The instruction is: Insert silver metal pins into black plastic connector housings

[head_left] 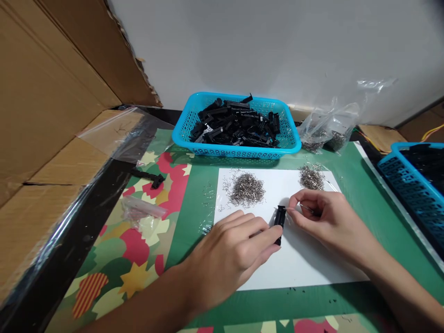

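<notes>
My left hand [239, 247] is closed around the lower part of a small black plastic part [280, 216], which it holds upright over a white sheet [263, 273]. At the top end of that part, my right hand [317, 210] pinches with thumb and forefinger. A thin metal piece seems to be in the pinch, too small to make out well. Beyond my left hand lies a pile of tiny bent metal pieces [247, 188]. A smaller pile of similar metal pieces [311, 177] sits just past my right hand.
A blue basket [236, 151] full of black parts stands at the back. Plastic bags of metal pieces [329, 132] lie to its right. Another blue basket [398, 162] is at the right edge. A loose black part [149, 176] and small bag [142, 210] lie left, near cardboard [52, 83].
</notes>
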{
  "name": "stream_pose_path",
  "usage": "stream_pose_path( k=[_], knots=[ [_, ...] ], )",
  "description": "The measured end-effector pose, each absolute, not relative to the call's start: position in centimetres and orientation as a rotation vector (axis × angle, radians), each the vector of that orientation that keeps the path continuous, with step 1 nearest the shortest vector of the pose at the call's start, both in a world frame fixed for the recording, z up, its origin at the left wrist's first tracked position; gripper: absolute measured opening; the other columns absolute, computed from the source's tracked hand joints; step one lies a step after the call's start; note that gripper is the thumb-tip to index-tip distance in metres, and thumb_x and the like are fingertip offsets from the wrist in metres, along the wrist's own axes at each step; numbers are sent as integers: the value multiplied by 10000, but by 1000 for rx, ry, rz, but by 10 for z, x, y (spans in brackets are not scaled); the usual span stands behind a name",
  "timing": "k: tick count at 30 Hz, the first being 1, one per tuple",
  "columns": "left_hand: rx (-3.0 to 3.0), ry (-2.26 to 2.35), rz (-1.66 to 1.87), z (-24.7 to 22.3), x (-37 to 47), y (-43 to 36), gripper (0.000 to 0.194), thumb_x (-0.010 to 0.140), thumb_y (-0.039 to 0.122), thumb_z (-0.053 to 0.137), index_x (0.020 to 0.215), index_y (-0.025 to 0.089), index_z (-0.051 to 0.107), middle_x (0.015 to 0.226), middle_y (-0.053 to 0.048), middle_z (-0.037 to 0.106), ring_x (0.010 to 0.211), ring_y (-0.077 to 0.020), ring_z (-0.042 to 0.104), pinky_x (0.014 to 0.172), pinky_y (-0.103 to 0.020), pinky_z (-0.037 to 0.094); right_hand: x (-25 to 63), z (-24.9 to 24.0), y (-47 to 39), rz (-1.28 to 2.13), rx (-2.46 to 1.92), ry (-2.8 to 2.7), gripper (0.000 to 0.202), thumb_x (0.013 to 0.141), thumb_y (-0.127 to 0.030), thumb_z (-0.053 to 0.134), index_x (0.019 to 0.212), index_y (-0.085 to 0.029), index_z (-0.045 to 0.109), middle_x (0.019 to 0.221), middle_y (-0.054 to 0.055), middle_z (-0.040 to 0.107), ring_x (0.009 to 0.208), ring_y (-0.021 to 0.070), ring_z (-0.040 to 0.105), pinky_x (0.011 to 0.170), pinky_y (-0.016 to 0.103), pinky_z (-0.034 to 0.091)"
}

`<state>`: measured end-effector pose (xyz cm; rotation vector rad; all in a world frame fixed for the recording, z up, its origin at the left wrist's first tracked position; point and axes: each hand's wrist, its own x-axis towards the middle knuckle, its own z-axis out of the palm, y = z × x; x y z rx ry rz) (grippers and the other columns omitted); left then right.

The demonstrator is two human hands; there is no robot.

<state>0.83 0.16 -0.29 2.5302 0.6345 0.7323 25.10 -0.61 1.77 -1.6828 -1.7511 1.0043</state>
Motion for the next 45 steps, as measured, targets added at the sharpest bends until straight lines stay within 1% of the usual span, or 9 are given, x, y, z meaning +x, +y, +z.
stream_pose_path(
  k=[5,13,17,20,28,34,38,42,45],
  knots=[
    [2489,620,742,-2,10,1,182,1075,138,614,1217,94,718,941,-71,765,837,-228,716,744,-361,495,242,18,-9,847,-1714,-1759,105,836,-264,655,762,-209,706,522,-76,382,483,108,330,482,273,232],
    [2453,664,708,-1,10,0,161,1074,197,648,1183,126,743,860,-36,746,775,-204,703,735,-336,526,240,8,-17,694,-1692,-1802,168,928,-332,670,815,-213,709,529,-70,385,479,113,330,469,276,232],
    [2389,679,715,-4,10,1,160,1053,191,686,1197,150,743,915,-31,774,825,-205,742,763,-328,547,241,12,-17,703,-1700,-1812,193,958,-356,670,850,-206,722,547,-65,397,492,117,337,475,275,244],
    [2359,684,730,-7,11,2,167,1057,201,687,1212,169,741,947,-32,792,862,-201,761,780,-320,559,242,15,-16,713,-1701,-1813,215,974,-368,662,859,-198,729,552,-67,375,495,117,321,475,274,243],
    [2350,682,711,-7,11,2,181,1060,214,682,1216,156,751,935,-48,793,854,-218,761,795,-340,572,242,16,-18,661,-1693,-1814,187,956,-332,693,847,-186,731,553,-68,376,490,109,320,473,276,231],
    [2377,695,720,-6,12,1,175,1067,207,666,1206,146,752,906,-44,787,816,-209,750,749,-334,566,247,16,-17,606,-1683,-1852,239,955,-383,714,841,-184,782,529,-54,395,473,110,314,461,281,231],
    [2380,688,715,-4,11,1,166,1064,195,666,1194,147,757,888,-40,782,802,-208,747,741,-336,568,257,18,-14,713,-1675,-1910,287,958,-424,715,844,-182,818,514,-50,395,473,108,304,454,279,208],
    [2358,657,723,-5,10,1,161,1041,144,686,1182,146,765,924,-48,804,842,-217,768,777,-339,579,264,22,-11,848,-1680,-1929,293,973,-417,698,893,-175,842,530,-47,399,488,109,320,454,272,213],
    [2339,637,722,-6,9,2,177,1016,92,701,1172,145,766,930,-41,811,851,-212,775,787,-330,578,266,24,-10,902,-1685,-1951,296,985,-424,687,953,-178,850,542,-34,472,502,118,381,460,265,258]
  ],
)
